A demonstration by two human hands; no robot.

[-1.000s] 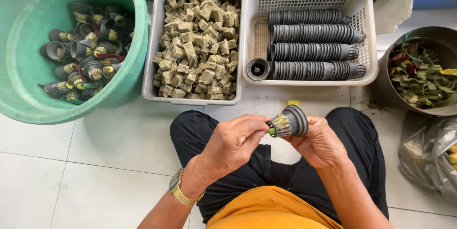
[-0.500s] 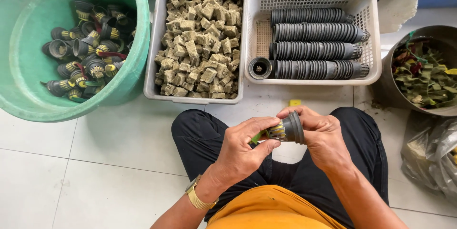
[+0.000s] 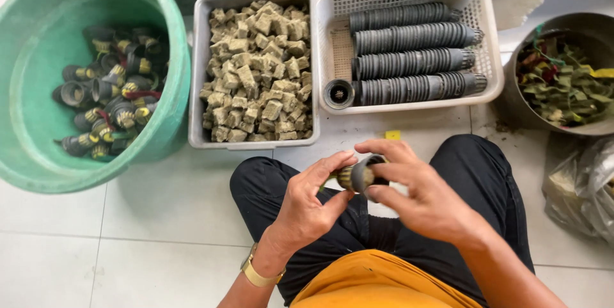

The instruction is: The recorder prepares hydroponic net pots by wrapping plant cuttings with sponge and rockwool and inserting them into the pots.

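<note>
Over my lap, my left hand (image 3: 311,200) and my right hand (image 3: 419,193) together hold one small black net pot (image 3: 363,175) with a yellowish-green plug in its mouth. The pot lies sideways between my fingertips. My left fingers pinch the plug end, my right fingers wrap the pot's body. Part of the pot is hidden behind my right fingers.
A green tub (image 3: 38,58) at left holds several filled pots. A grey crate (image 3: 198,90) of tan cubes stands in the middle, a white basket (image 3: 332,7) with stacked black pots to its right. A metal bowl (image 3: 511,100) of leaf scraps and a plastic bag (image 3: 585,186) lie at right.
Both hands have drawn lower and closer together, and the pot has been turned from mouth-up and tilted to lying sideways, now more covered by my right fingers.
</note>
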